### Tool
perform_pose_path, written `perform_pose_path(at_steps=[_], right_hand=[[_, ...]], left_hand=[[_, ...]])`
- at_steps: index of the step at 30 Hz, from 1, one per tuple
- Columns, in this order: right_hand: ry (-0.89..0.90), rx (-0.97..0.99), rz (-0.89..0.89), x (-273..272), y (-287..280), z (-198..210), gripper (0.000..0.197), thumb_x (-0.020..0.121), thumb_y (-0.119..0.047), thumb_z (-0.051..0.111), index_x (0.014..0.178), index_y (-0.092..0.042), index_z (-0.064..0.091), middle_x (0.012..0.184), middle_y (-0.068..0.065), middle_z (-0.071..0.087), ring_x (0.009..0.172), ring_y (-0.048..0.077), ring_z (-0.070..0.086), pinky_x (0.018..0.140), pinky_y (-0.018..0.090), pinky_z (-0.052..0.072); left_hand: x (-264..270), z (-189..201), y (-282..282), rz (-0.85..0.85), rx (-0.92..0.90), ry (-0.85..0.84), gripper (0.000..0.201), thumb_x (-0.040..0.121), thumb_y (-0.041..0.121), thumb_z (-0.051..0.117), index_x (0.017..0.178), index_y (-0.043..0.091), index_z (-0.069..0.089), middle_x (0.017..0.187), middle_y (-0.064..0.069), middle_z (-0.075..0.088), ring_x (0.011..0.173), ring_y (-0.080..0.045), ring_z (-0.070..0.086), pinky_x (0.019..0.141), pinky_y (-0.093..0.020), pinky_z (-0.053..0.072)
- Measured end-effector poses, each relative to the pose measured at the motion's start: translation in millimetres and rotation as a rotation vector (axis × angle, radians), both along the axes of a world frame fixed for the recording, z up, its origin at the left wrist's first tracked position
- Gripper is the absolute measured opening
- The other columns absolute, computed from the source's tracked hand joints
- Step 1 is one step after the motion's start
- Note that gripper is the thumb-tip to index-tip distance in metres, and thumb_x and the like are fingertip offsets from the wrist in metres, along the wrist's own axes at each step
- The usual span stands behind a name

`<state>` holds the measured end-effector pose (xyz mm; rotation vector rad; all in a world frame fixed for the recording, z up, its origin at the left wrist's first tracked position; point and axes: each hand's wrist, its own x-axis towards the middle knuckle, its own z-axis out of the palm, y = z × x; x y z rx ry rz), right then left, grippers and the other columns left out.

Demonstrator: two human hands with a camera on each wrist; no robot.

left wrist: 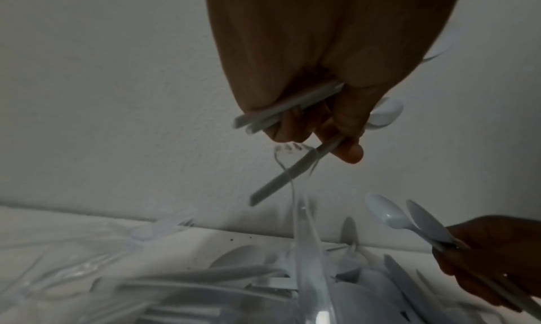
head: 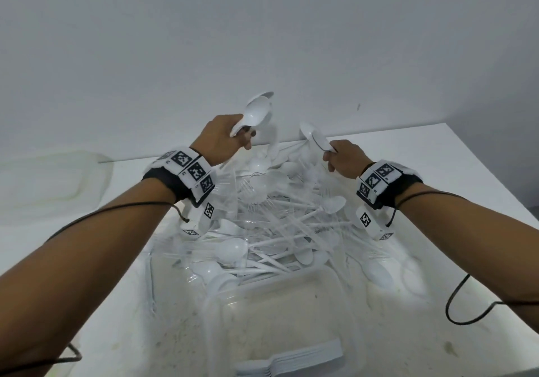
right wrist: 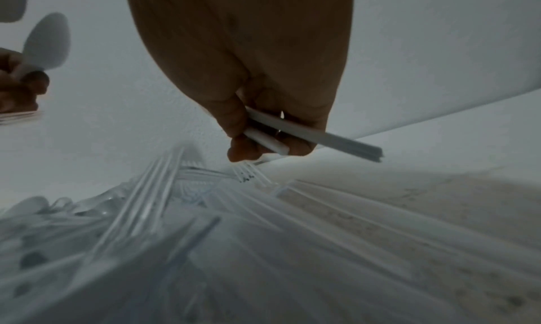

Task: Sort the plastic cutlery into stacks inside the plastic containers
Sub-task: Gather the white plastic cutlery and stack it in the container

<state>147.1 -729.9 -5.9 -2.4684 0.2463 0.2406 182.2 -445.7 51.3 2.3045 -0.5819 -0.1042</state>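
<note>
Spoons (head: 258,112) gripped in left fingers (head: 246,139); right fingers (head: 329,158) pinch two more.

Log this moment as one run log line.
left hand: grips white spoons | right hand: grips white spoons | both above cutlery pile | fork stack in container

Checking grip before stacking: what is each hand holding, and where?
Left hand grips white plastic spoons by their handles; right hand likewise grips its white spoons by the handles.
</note>
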Motion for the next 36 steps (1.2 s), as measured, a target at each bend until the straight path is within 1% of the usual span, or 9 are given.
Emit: perform_pose_path(at_steps=[3, 7, 11, 18, 22, 24, 27, 33, 36], right_hand=[[-0.053, 0.017, 0.059, 2, 11, 3, 0.012, 0.097, -0.012, 0.042, 0.093, -0.007, 0.052, 0.080, 0.009, 0.064, 0.067, 0.022, 0.057, 0.065, 0.031, 0.043], [-0.044, 0.123, 0.038, 7, 23, 8, 0.013, 0.091, -0.003, 0.036, 0.091, -0.009, 0.047, 0.085, 0.008, 0.056, 0.058, 0.017, 0.049, 0.051, 0.024, 0.038], [-0.030, 0.039, 0.128, 9, 33, 11, 0.014, 0.091, -0.004, 0.040, 0.083, -0.011, 0.049, 0.085, 0.004, 0.057, 0.077, 0.023, 0.052, 0.061, 0.029, 0.039], [-0.078, -0.080, 0.391, -4, 54, 19, 0.035, 0.080, -0.020, 0.065, 0.054, -0.017, 0.043, 0.052, -0.002, 0.046, 0.049, 0.011, 0.041, 0.054, 0.026, 0.033], [0.012, -0.183, 0.479, -13, 74, 10, 0.020, 0.075, -0.031, 0.074, 0.073, -0.013, 0.066, 0.074, 0.002, 0.067, 0.066, 0.014, 0.060, 0.063, 0.027, 0.046], [0.008, -0.228, 0.488, -15, 82, 3, 0.020, 0.073, -0.033, 0.074, 0.071, -0.018, 0.063, 0.084, 0.003, 0.069, 0.073, 0.018, 0.061, 0.067, 0.029, 0.048], [-0.019, -0.270, 0.482, -18, 89, -2, 0.020, 0.075, -0.028, 0.070, 0.066, -0.023, 0.052, 0.089, 0.004, 0.067, 0.078, 0.021, 0.059, 0.066, 0.029, 0.045], [-0.061, -0.238, 0.441, -24, 82, -2, 0.016, 0.079, -0.019, 0.060, 0.067, -0.012, 0.054, 0.078, 0.006, 0.059, 0.072, 0.024, 0.054, 0.060, 0.029, 0.038], [-0.080, -0.102, 0.378, -24, 75, 2, 0.018, 0.080, -0.019, 0.063, 0.073, -0.004, 0.058, 0.074, 0.008, 0.058, 0.067, 0.020, 0.051, 0.062, 0.031, 0.037]], left_hand=[[-1, -1, 7, 0.060, -0.144, 0.061, 0.025, 0.092, 0.006, 0.055, 0.072, 0.016, 0.065, 0.087, -0.002, 0.071, 0.089, -0.012, 0.066, 0.077, -0.021, 0.050], [-3, 1, 8, 0.130, -0.274, 0.116, 0.013, 0.090, 0.006, 0.060, 0.082, 0.002, 0.071, 0.088, -0.003, 0.073, 0.091, -0.002, 0.066, 0.077, -0.008, 0.046], [-8, 2, 0, 0.093, -0.385, 0.172, 0.011, 0.088, 0.006, 0.066, 0.077, 0.006, 0.063, 0.073, 0.003, 0.073, 0.087, -0.007, 0.070, 0.075, -0.014, 0.052], [-4, -4, -11, 0.199, -0.428, 0.079, 0.023, 0.084, 0.016, 0.070, 0.065, 0.028, 0.066, 0.079, -0.003, 0.074, 0.085, -0.022, 0.072, 0.090, -0.044, 0.054], [-12, 3, -11, 0.256, -0.560, 0.102, 0.012, 0.088, 0.009, 0.065, 0.078, 0.013, 0.063, 0.080, -0.010, 0.072, 0.071, -0.007, 0.069, 0.066, -0.015, 0.049], [-13, 5, -7, 0.302, -0.533, 0.086, 0.013, 0.091, 0.010, 0.061, 0.079, 0.014, 0.061, 0.077, -0.008, 0.070, 0.067, -0.005, 0.065, 0.061, -0.014, 0.044], [-9, 2, 8, 0.347, -0.373, 0.100, 0.015, 0.092, 0.011, 0.054, 0.079, 0.012, 0.062, 0.066, -0.002, 0.066, 0.069, -0.016, 0.061, 0.072, -0.029, 0.046], [-4, -22, 39, 0.412, -0.063, 0.224, 0.021, 0.094, 0.008, 0.043, 0.080, 0.009, 0.059, 0.067, -0.002, 0.055, 0.065, -0.017, 0.050, 0.061, -0.026, 0.039], [-3, -39, 47, 0.405, 0.067, 0.288, 0.024, 0.097, 0.013, 0.038, 0.079, 0.009, 0.055, 0.073, -0.008, 0.054, 0.068, -0.026, 0.051, 0.067, -0.031, 0.042]])
